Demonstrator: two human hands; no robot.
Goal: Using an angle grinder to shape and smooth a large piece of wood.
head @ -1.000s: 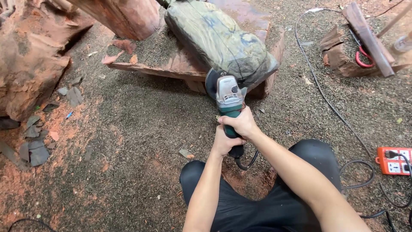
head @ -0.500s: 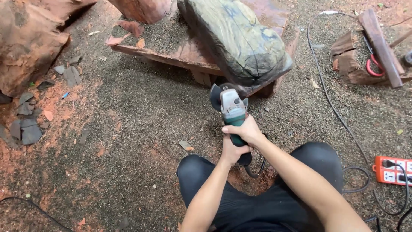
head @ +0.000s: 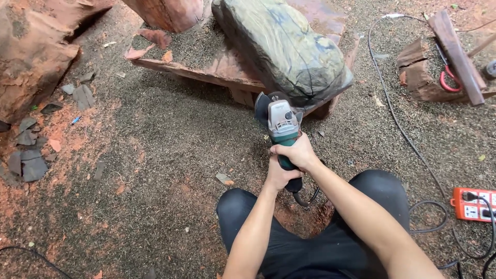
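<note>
Both of my hands grip a green and grey angle grinder (head: 281, 124) by its handle. My right hand (head: 297, 152) wraps the green body near the head. Just behind it, my left hand (head: 279, 175) holds the rear of the handle. The grinder's disc end (head: 263, 106) sits close to the near end of a large greenish carved block (head: 287, 49), which lies on a reddish wooden slab (head: 206, 70). I cannot tell whether the disc touches the block. My knees in black trousers (head: 305, 243) are below.
A black cable (head: 392, 113) runs across the sawdust ground to an orange power strip (head: 473, 204) at the right. Reddish wood pieces and a red clamp (head: 447, 77) lie upper right. A big reddish log (head: 36, 51) and grey chips (head: 31, 160) are at the left.
The view has shifted slightly, so the block and slab sit higher and nearer. My hands keep the same grip on the grinder, which stays by the block's near end.
</note>
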